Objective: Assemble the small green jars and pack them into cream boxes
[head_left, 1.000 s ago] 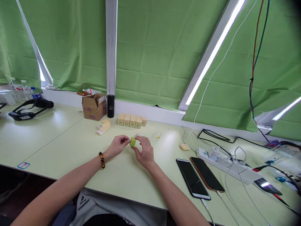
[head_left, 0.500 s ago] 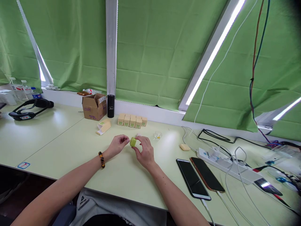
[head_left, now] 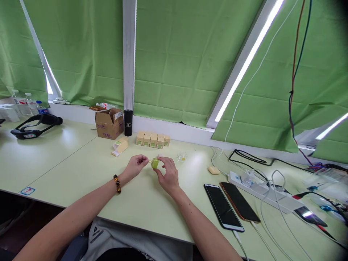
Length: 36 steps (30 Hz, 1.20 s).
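A small, translucent green jar-like container point(head_left: 154, 164) is held above the table between the thumb and fingers of my right hand point(head_left: 169, 175). My left hand point(head_left: 136, 166) is closed in a pinch at its left side. From those fingertips a thin yellowish strip point(head_left: 150, 161) runs to the green container; its exact kind is too small to tell. Behind my right fingertips a small whitish thing is partly hidden. An opened small carton point(head_left: 120, 146) lies beyond my left hand, and a little clear plastic piece point(head_left: 182, 156) with yellow in it rests past my right hand.
Small beige boxes point(head_left: 150, 140) stand in a row at the back, near a cardboard box point(head_left: 109, 124) and a black tumbler point(head_left: 128, 123). To the right lie two phones point(head_left: 223, 206), a power strip point(head_left: 261, 191) and tangled cables. A black headset point(head_left: 35, 125) is far left.
The green container has shifted slightly right with my right hand, away from my left fingertips. More of the thin yellowish strip now shows between them.
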{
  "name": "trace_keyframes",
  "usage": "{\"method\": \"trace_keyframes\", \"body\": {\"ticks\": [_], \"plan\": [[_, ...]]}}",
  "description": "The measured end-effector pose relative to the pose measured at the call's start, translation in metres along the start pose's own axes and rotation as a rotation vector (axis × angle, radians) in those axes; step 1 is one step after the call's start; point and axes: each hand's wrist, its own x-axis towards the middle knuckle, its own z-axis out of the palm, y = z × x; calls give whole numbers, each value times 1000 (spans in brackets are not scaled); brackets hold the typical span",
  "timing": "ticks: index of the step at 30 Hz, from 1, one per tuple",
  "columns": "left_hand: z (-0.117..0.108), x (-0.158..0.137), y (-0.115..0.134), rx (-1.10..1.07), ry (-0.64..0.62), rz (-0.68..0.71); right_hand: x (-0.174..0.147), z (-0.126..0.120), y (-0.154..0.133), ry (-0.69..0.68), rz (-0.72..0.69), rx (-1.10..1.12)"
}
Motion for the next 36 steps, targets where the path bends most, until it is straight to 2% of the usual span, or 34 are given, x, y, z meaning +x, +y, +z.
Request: {"method": "trace_keyframes", "body": {"ticks": [8, 13, 18, 21, 26, 36], "plan": [[-5, 0, -1, 39, 59, 8, 1, -2, 1, 44, 73, 84], [-3, -3, 1, 83, 58, 117, 1, -3, 0, 27, 83, 111], [0, -10, 7, 235, 16, 324, 0, -4, -5, -26, 33, 123], [0, -13, 10, 282, -52, 393, -1, -3, -6, -47, -15, 123], [0, -14, 10, 323, -96, 448, 0, 0, -4, -20, -96, 156], [1, -13, 14, 289, -91, 448, 1, -1, -2, -7, -212, 74]]}}
